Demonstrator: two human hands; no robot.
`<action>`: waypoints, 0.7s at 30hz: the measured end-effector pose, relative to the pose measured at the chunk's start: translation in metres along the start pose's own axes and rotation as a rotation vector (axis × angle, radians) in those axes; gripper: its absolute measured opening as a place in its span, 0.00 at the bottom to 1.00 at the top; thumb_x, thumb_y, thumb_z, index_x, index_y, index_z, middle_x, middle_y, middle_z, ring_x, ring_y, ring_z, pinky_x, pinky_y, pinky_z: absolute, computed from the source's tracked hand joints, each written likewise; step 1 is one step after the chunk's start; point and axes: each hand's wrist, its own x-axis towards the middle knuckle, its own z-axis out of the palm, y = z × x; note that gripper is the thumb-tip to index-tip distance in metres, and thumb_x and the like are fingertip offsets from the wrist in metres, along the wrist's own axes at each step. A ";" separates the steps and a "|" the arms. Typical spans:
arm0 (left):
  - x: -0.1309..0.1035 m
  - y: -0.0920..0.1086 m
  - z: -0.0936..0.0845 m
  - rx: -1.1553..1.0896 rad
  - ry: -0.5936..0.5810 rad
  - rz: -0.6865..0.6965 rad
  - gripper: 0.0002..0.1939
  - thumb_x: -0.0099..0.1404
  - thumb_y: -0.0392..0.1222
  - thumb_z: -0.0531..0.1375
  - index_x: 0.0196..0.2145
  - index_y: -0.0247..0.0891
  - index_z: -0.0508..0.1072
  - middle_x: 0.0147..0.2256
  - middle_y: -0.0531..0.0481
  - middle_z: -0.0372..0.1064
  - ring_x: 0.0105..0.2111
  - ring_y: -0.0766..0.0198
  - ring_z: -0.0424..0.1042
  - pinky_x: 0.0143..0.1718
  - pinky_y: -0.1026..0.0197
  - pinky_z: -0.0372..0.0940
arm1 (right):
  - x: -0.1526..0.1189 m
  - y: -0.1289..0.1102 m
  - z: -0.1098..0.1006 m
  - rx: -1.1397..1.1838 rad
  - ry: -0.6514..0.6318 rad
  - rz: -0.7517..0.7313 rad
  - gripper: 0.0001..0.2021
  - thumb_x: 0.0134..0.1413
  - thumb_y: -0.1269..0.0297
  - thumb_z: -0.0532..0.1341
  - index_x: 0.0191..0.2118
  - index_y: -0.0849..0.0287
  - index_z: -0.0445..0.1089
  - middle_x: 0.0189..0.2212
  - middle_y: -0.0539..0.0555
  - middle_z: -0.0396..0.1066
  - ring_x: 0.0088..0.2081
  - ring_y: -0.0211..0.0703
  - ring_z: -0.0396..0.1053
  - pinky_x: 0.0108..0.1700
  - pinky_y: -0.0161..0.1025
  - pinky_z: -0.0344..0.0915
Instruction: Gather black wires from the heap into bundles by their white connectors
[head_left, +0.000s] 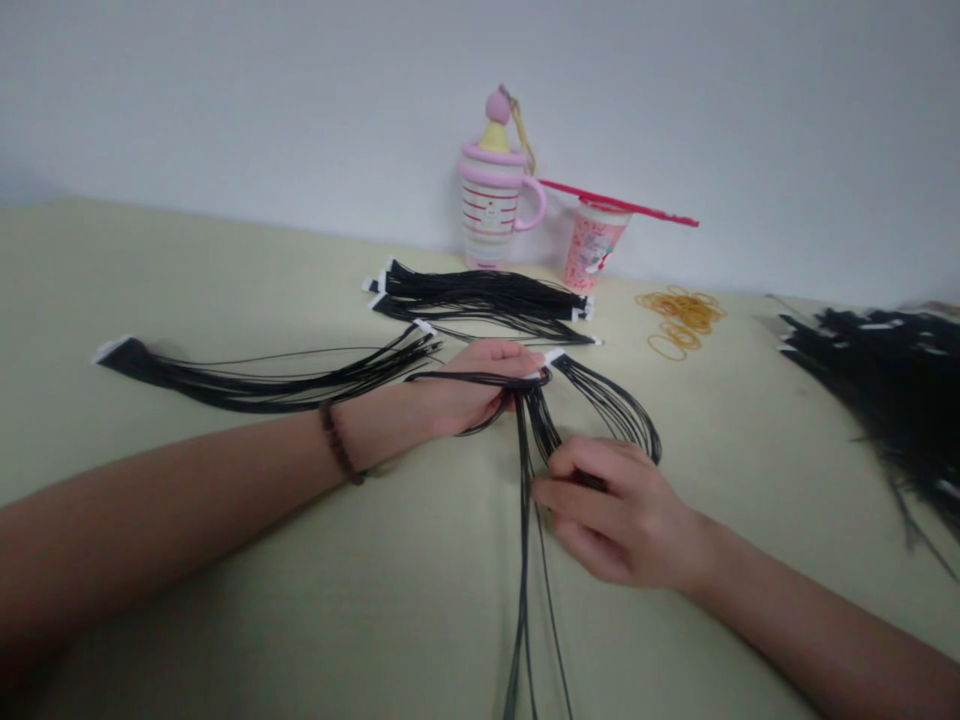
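Pale green counter (187,300) lying under a white wall. Left hand (469,385) is closing around a bundle of black cords (525,440) at centre; right hand (611,510) is pinching the same cords just below. Rubber bands (682,315) sitting far right.

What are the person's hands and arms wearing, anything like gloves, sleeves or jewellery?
Both hands are bare, with no gloves and no rings that can be seen. The forearms are uncovered as far as the picture shows, so no sleeves appear. The left hand has a dark beaded bracelet around its wrist. The right hand has nothing on its wrist.
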 end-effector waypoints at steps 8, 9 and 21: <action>0.000 0.003 0.004 0.006 0.053 0.008 0.04 0.56 0.34 0.59 0.28 0.31 0.65 0.25 0.53 0.61 0.24 0.72 0.57 0.26 0.66 0.53 | 0.000 0.002 0.001 0.048 0.050 0.056 0.06 0.48 0.70 0.56 0.32 0.63 0.69 0.28 0.54 0.66 0.28 0.36 0.63 0.28 0.34 0.60; 0.001 0.003 0.004 0.000 0.065 0.011 0.05 0.55 0.34 0.59 0.27 0.31 0.65 0.24 0.53 0.61 0.24 0.72 0.57 0.27 0.66 0.53 | 0.000 0.002 0.001 0.030 0.034 0.057 0.05 0.49 0.70 0.56 0.31 0.62 0.69 0.27 0.53 0.66 0.27 0.36 0.62 0.27 0.34 0.59; 0.000 0.002 0.003 0.007 0.076 0.002 0.05 0.56 0.34 0.60 0.27 0.31 0.65 0.24 0.55 0.60 0.24 0.74 0.56 0.27 0.67 0.53 | 0.002 -0.001 0.001 -0.246 0.149 0.042 0.06 0.54 0.65 0.59 0.34 0.62 0.70 0.28 0.53 0.70 0.31 0.37 0.68 0.34 0.35 0.65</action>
